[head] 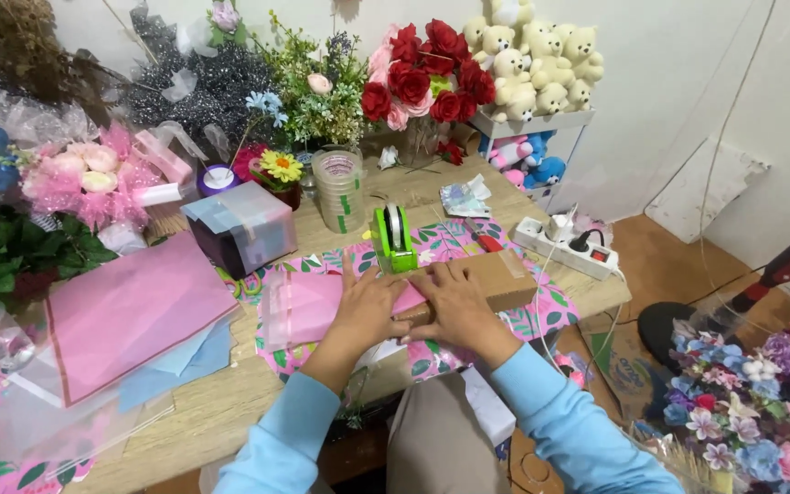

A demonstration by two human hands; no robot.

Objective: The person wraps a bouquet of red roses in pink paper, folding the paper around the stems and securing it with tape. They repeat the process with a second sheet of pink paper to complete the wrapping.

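I am pressing my left hand (369, 306) and right hand (457, 306) flat, fingers spread, grasping nothing, on a pink sheet (308, 306) and a cardboard box (496, 279) at the table's near edge, the box's long axis running left-near to right-far, just near the green tape dispenser (394, 238).

Long light-blue sleeves down to both wrists, left hand (365, 309) and right hand (457, 307) bare; grey-beige trousers (436, 439) at frame bottom.
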